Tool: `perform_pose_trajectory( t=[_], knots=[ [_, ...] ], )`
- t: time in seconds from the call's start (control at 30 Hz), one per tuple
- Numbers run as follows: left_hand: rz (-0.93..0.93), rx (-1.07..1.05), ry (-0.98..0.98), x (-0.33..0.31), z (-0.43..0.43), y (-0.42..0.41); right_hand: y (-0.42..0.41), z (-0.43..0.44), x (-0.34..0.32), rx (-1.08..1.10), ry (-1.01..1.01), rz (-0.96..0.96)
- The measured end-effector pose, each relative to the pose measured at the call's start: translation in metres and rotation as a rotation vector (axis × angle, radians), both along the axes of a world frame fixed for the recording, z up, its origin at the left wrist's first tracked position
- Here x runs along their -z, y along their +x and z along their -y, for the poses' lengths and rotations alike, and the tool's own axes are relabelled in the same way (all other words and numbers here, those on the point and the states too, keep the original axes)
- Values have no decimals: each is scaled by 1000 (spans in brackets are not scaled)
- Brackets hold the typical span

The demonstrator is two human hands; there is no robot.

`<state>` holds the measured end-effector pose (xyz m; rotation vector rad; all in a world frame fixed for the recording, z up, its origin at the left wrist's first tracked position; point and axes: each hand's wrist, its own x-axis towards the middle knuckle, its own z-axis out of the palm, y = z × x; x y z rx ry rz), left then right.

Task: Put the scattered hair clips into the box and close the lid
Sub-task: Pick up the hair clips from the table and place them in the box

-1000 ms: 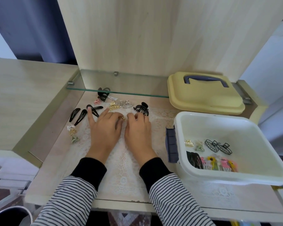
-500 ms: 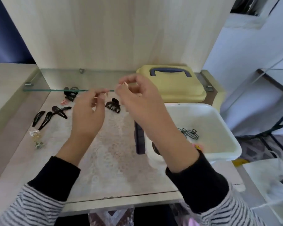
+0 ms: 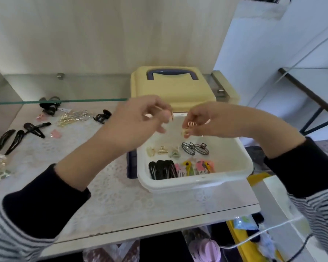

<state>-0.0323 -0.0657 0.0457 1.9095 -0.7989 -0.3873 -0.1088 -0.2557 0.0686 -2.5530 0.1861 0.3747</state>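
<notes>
View count: one, the head view; no second view shares the scene.
Position: worn on the person's head, above and in front of the near edge of the table (image 3: 159,220).
Facing: forward and down, toward the wooden back panel (image 3: 110,35) behind the table.
Nearness: close; both forearms enter from the bottom corners, and the white box (image 3: 195,183) sits just right of centre.
Left of the box: lace-covered tabletop and the glass shelf (image 3: 57,101).
Behind the box: the yellow lid (image 3: 174,87).
Right of the box: floor and a dark table frame (image 3: 311,91).
Lens: wide-angle, with straight edges bowing near the borders.
</notes>
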Motion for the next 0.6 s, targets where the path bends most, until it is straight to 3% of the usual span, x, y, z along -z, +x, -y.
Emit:
perform_pose_trajectory(
  t=[0.13, 0.27, 0.4, 0.6],
  knots=[
    [466, 162, 547, 14, 23, 4, 8, 1, 13, -141, -290, -143],
    [893, 256, 843, 28, 45, 5, 14, 4, 33, -191, -576, -153],
    [976, 330, 1036, 34, 56, 8, 16, 11, 46, -207, -660, -153],
    [940, 377, 1127, 44, 59, 15, 17, 17, 56, -177, -584, -186]
  ],
)
